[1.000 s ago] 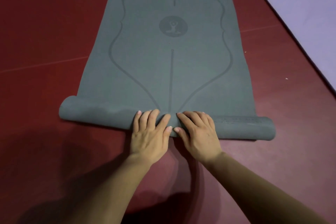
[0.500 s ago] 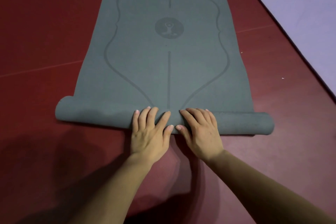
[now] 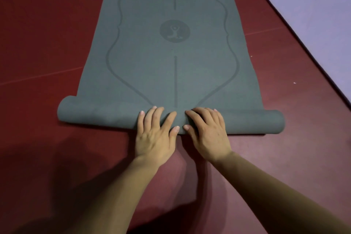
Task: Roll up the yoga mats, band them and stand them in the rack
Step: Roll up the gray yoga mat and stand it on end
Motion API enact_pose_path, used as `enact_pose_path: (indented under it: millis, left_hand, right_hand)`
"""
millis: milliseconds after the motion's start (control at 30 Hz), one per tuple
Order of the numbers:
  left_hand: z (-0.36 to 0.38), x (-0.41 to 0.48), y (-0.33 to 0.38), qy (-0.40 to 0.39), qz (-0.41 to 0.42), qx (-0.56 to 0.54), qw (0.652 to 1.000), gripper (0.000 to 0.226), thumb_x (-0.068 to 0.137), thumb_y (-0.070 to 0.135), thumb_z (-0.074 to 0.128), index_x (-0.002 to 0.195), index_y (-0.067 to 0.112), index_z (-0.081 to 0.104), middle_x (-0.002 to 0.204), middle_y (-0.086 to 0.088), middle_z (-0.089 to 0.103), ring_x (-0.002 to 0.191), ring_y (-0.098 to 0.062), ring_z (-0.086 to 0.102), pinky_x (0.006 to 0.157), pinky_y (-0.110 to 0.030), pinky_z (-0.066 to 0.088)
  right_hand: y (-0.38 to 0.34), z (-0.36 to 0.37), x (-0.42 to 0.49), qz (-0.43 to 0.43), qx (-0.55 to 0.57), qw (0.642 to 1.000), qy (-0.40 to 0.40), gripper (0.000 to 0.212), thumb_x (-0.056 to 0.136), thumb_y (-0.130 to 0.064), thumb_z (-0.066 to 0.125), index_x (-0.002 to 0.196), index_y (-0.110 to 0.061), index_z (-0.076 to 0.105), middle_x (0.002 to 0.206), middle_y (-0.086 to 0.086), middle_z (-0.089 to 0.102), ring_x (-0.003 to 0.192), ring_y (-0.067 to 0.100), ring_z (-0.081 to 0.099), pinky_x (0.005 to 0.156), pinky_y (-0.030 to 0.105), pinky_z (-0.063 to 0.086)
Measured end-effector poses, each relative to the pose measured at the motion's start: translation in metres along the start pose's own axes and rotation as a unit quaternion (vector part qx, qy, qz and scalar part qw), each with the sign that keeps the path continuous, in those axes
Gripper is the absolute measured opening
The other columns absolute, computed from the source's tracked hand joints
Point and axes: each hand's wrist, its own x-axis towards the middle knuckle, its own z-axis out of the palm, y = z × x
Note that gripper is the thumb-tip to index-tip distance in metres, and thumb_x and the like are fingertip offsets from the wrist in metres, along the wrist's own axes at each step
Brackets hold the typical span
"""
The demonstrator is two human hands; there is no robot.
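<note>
Roughly early stage, head view: grey mat (image 3: 171,62) on red floor (image 3: 38,43), near end wound into thin roll (image 3: 98,116), most of length flat beyond it. Left hand (image 3: 154,137) and right hand (image 3: 208,136) side by side on roll's middle, fingers laid flat, pressing; grip released, nothing clasped. Left to do, by my reading: finish rolling, band, stand in rack. Lilac mat (image 3: 313,15) at upper right lies unrolled. No band, no rack, no container in view.

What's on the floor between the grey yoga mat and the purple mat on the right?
Only dark red floor, crossed by a thin seam line and dotted with one small white speck. The head view shows this.
</note>
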Motion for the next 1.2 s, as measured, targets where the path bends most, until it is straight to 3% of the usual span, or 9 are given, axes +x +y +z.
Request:
enact_pose_path:
  millis: [233, 433, 567, 700, 833, 1000, 1200]
  left_hand:
    - [0.002, 0.034, -0.001, -0.044, -0.020, -0.004, 0.999, 0.041, 0.096, 0.044, 0.039, 0.124, 0.025, 0.062, 0.131, -0.009, 0.058, 0.127, -0.032, 0.049, 0.117, -0.053, 0.024]
    - [0.009, 0.042, -0.010, -0.010, 0.022, -0.036, 0.999, 0.040, 0.094, 0.044, 0.047, 0.127, 0.025, 0.059, 0.132, -0.010, 0.057, 0.125, -0.033, 0.050, 0.116, -0.052, 0.024]
    - [0.010, 0.063, -0.013, -0.054, 0.020, -0.044, 0.997, 0.037, 0.093, 0.042, 0.044, 0.123, 0.026, 0.060, 0.129, -0.007, 0.058, 0.122, -0.032, 0.051, 0.115, -0.052, 0.024]
    - [0.002, 0.083, -0.017, -0.107, 0.019, -0.065, 0.992, 0.040, 0.093, 0.043, 0.038, 0.119, 0.026, 0.063, 0.125, -0.007, 0.060, 0.117, -0.033, 0.052, 0.113, -0.052, 0.026]
    - [0.001, 0.084, -0.017, -0.115, 0.027, -0.065, 0.991, 0.038, 0.094, 0.041, 0.037, 0.118, 0.025, 0.062, 0.124, -0.008, 0.060, 0.117, -0.033, 0.052, 0.113, -0.052, 0.025]
    - [0.006, 0.103, -0.017, -0.139, 0.018, -0.044, 0.989, 0.041, 0.095, 0.040, 0.034, 0.119, 0.025, 0.062, 0.118, -0.006, 0.062, 0.112, -0.032, 0.054, 0.110, -0.052, 0.031]
    - [0.003, 0.094, -0.023, -0.073, 0.047, -0.080, 0.993, 0.037, 0.093, 0.040, 0.046, 0.120, 0.021, 0.063, 0.125, -0.008, 0.061, 0.116, -0.031, 0.053, 0.105, -0.049, 0.036]
  right_hand:
    - [0.001, 0.004, 0.005, 0.021, -0.019, 0.999, 0.013, 0.047, 0.100, -0.046, 0.052, 0.138, -0.021, 0.060, 0.138, 0.000, 0.056, 0.134, 0.024, 0.045, 0.120, 0.046, 0.020]
    - [0.006, 0.008, 0.039, 0.044, -0.038, 0.998, 0.000, 0.043, 0.100, -0.048, 0.048, 0.132, -0.024, 0.064, 0.127, -0.005, 0.062, 0.121, 0.021, 0.055, 0.116, 0.043, 0.026]
    - [0.006, 0.012, 0.055, 0.063, -0.080, 0.995, -0.018, 0.045, 0.101, -0.048, 0.043, 0.134, -0.024, 0.064, 0.128, -0.003, 0.064, 0.122, 0.024, 0.057, 0.115, 0.044, 0.026]
    - [-0.015, 0.002, 0.062, 0.126, -0.029, 0.991, -0.041, 0.053, 0.100, -0.048, 0.042, 0.142, -0.018, 0.057, 0.143, 0.005, 0.056, 0.134, 0.027, 0.046, 0.119, 0.050, 0.025]
    - [-0.007, -0.004, 0.047, 0.037, -0.041, 0.996, -0.072, 0.055, 0.095, -0.044, 0.051, 0.145, -0.020, 0.052, 0.145, 0.005, 0.054, 0.139, 0.029, 0.040, 0.116, 0.056, 0.032]
    - [0.013, 0.008, 0.062, 0.028, -0.052, 0.997, -0.041, 0.049, 0.100, -0.047, 0.050, 0.143, -0.025, 0.057, 0.141, -0.001, 0.058, 0.134, 0.025, 0.046, 0.118, 0.041, 0.026]
    - [0.022, 0.010, 0.075, -0.005, -0.049, 0.999, -0.022, 0.046, 0.103, -0.045, 0.049, 0.144, -0.025, 0.057, 0.137, -0.003, 0.060, 0.128, 0.025, 0.053, 0.113, 0.042, 0.034]
